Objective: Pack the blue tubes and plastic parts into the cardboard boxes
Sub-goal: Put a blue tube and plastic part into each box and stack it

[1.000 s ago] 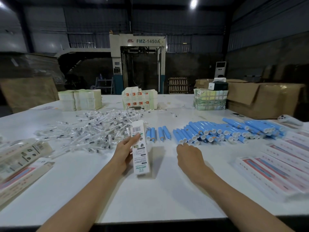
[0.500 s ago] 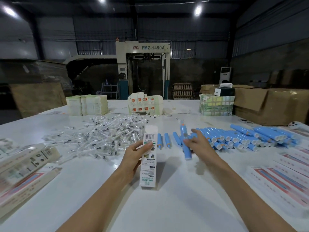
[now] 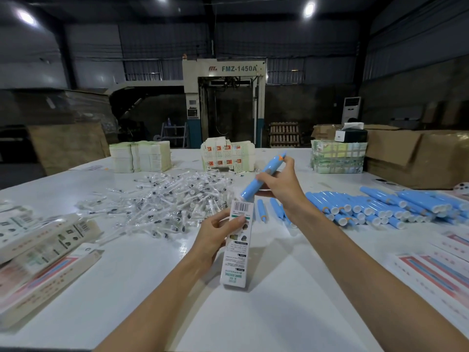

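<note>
- Blue plastic leads in the head view: one blue tube (image 3: 258, 177) is up in the air, tilted, its lower end just above the top of a printed carton (image 3: 237, 245).
- The right hand (image 3: 281, 184) pinches that tube, fingers curled round its upper half and thumb on its side.
- The left hand (image 3: 215, 232) grips the carton near its barcode end, thumb across the face. The carton stands tilted with its bottom on the white table (image 3: 279, 313).
- The step in hand looks like loading the tube into the carton. Whether the top flap is open cannot be told.
- The next move calls for lining the tube's lower end up with the carton mouth and sliding it straight down while the left hand steadies the carton.
- Counts: one tube held and one carton held. About three loose tubes (image 3: 261, 213) lie just beyond the hands.
- The heap of tubes (image 3: 380, 207) on the right holds dozens, too many to count.
- The pile of clear-wrapped plastic parts (image 3: 165, 201) is likewise past counting.
- At least three cartons (image 3: 43, 247) lie on the left, blurred.
- Three stacks of flat cartons (image 3: 142, 156) stand along the far edge.
</note>
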